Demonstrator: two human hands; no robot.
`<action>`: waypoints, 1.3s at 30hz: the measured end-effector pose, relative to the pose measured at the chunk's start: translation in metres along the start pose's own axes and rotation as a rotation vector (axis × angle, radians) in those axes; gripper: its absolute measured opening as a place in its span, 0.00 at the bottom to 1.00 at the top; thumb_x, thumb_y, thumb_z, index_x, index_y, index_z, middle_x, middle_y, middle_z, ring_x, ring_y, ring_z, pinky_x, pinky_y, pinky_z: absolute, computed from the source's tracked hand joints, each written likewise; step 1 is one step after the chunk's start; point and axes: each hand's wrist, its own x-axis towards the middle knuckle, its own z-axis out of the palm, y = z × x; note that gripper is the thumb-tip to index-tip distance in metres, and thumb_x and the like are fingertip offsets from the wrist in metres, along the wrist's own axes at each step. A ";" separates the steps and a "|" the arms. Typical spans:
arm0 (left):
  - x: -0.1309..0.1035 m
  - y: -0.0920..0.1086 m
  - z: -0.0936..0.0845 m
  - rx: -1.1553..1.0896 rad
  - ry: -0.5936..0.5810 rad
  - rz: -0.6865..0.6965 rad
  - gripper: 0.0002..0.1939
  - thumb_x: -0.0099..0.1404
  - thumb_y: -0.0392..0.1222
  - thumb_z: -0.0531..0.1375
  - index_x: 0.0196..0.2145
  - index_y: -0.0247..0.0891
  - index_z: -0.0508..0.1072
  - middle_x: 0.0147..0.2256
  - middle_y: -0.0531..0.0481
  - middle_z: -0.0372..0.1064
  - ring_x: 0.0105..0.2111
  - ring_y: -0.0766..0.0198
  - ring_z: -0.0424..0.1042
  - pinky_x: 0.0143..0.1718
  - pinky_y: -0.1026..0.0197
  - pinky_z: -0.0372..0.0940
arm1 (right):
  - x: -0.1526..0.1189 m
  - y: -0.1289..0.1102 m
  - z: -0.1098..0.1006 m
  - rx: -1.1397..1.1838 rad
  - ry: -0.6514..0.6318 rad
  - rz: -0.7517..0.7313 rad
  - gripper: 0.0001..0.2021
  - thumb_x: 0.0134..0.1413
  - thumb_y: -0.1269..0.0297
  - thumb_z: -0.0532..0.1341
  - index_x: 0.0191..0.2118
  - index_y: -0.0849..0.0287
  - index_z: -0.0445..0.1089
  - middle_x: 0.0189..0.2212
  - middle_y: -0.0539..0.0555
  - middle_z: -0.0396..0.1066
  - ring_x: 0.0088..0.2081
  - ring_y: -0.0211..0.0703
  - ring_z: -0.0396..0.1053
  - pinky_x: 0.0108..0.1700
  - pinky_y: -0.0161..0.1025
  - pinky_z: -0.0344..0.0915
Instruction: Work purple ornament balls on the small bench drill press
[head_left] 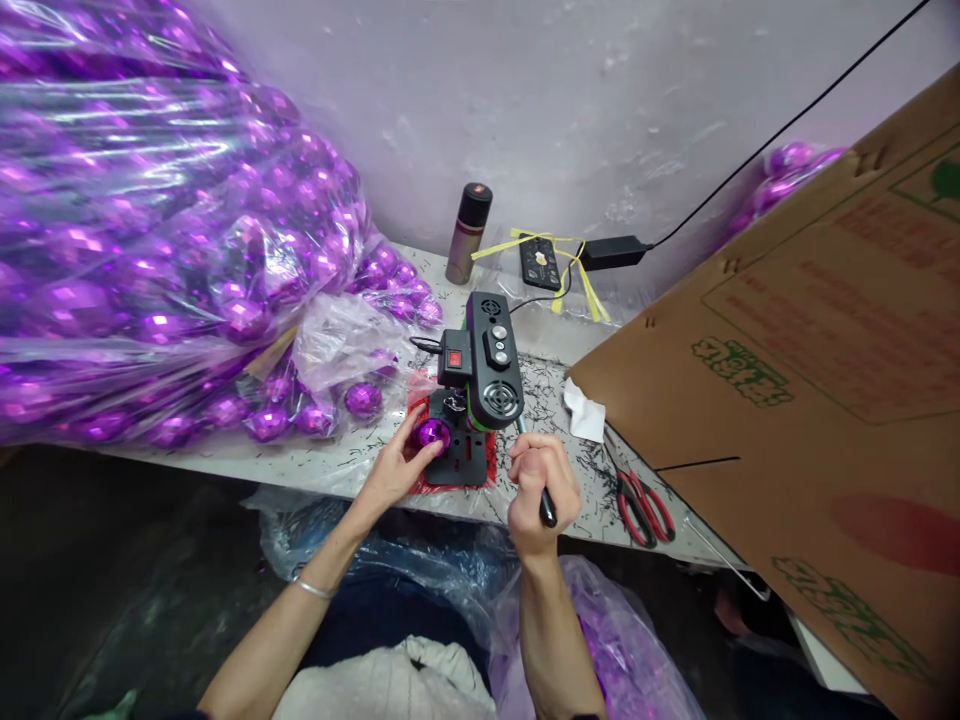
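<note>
Pale wall (615, 110) is rising behind a white bench (330, 465), and at far left a huge clear bag (150, 220) is bulging with shiny purple balls. Beside it, one loose ball (364, 400) is lying apart. Next, my left hand (391, 468) is pinching a faceted purple ball (432, 432) between thumb and fingers, at the left side of a black base plate (459, 468) over a red sheet (491, 462). I am judging this ball to be light, stiff and smooth enough to slip, perhaps easily dented, so its round sides are offering the safest hold, fingertips clear of the black machine (487, 372) that is standing over the plate. Just right of that, my right hand (541, 485) is wrapping in a fist around a lever (548, 510), whose black end is poking out below. Further right, a crumpled white tissue (585, 412) and a red-handled tool (636, 507) are lying near a large cardboard box (787, 400).
</note>
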 end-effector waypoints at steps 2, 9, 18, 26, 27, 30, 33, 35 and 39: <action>0.001 -0.004 0.006 0.052 0.007 -0.007 0.38 0.57 0.56 0.66 0.61 0.41 0.63 0.55 0.43 0.69 0.51 0.53 0.72 0.56 0.51 0.65 | 0.003 -0.002 -0.001 0.002 -0.009 0.002 0.15 0.63 0.75 0.52 0.24 0.56 0.61 0.22 0.48 0.62 0.30 0.40 0.66 0.30 0.39 0.59; 0.007 -0.005 0.018 0.402 0.054 0.261 0.31 0.56 0.52 0.69 0.55 0.40 0.68 0.49 0.42 0.72 0.51 0.50 0.71 0.54 0.49 0.64 | 0.004 -0.002 -0.003 -0.005 -0.028 0.000 0.15 0.63 0.75 0.52 0.24 0.56 0.61 0.23 0.49 0.63 0.29 0.40 0.66 0.29 0.39 0.59; 0.006 -0.013 0.037 0.493 0.018 0.389 0.31 0.59 0.47 0.67 0.58 0.42 0.65 0.56 0.41 0.66 0.56 0.50 0.66 0.57 0.48 0.62 | 0.002 -0.001 -0.005 -0.010 -0.056 0.014 0.14 0.63 0.75 0.51 0.26 0.57 0.61 0.26 0.51 0.65 0.30 0.39 0.65 0.30 0.39 0.60; 0.004 -0.025 0.041 0.481 0.052 0.408 0.30 0.61 0.49 0.65 0.59 0.41 0.63 0.54 0.41 0.69 0.55 0.49 0.68 0.55 0.47 0.62 | -0.008 0.005 -0.003 -0.024 -0.027 0.008 0.14 0.63 0.74 0.51 0.25 0.56 0.62 0.25 0.50 0.64 0.30 0.40 0.66 0.30 0.39 0.61; 0.004 -0.025 0.040 0.479 0.053 0.412 0.30 0.61 0.49 0.65 0.59 0.41 0.63 0.54 0.40 0.69 0.55 0.50 0.68 0.55 0.47 0.62 | -0.012 0.008 -0.002 -0.026 -0.026 0.007 0.14 0.63 0.74 0.51 0.26 0.56 0.62 0.25 0.50 0.65 0.30 0.40 0.66 0.30 0.39 0.62; 0.005 -0.026 0.040 0.475 0.056 0.424 0.31 0.61 0.49 0.65 0.59 0.40 0.63 0.54 0.40 0.69 0.54 0.50 0.69 0.55 0.47 0.63 | -0.024 0.018 0.002 -0.027 -0.005 -0.009 0.13 0.63 0.72 0.50 0.27 0.56 0.63 0.28 0.51 0.66 0.29 0.39 0.66 0.30 0.39 0.62; 0.005 -0.027 0.040 0.469 0.057 0.435 0.30 0.61 0.49 0.65 0.58 0.40 0.63 0.53 0.40 0.69 0.54 0.50 0.69 0.55 0.48 0.63 | -0.036 0.028 0.008 -0.024 0.030 -0.039 0.14 0.65 0.68 0.49 0.28 0.56 0.64 0.28 0.51 0.66 0.29 0.39 0.66 0.31 0.40 0.63; 0.005 -0.028 0.040 0.466 0.058 0.443 0.30 0.61 0.50 0.65 0.58 0.40 0.63 0.53 0.40 0.69 0.54 0.50 0.69 0.54 0.48 0.63 | -0.041 0.034 0.011 -0.022 0.050 -0.055 0.14 0.66 0.67 0.49 0.28 0.56 0.63 0.28 0.51 0.66 0.29 0.39 0.66 0.32 0.41 0.64; 0.005 -0.029 0.041 0.467 0.064 0.452 0.30 0.62 0.50 0.65 0.58 0.40 0.63 0.54 0.40 0.69 0.54 0.49 0.69 0.55 0.47 0.63 | -0.044 0.042 0.016 -0.012 0.081 -0.087 0.15 0.67 0.66 0.47 0.27 0.56 0.62 0.27 0.49 0.64 0.28 0.39 0.65 0.35 0.44 0.65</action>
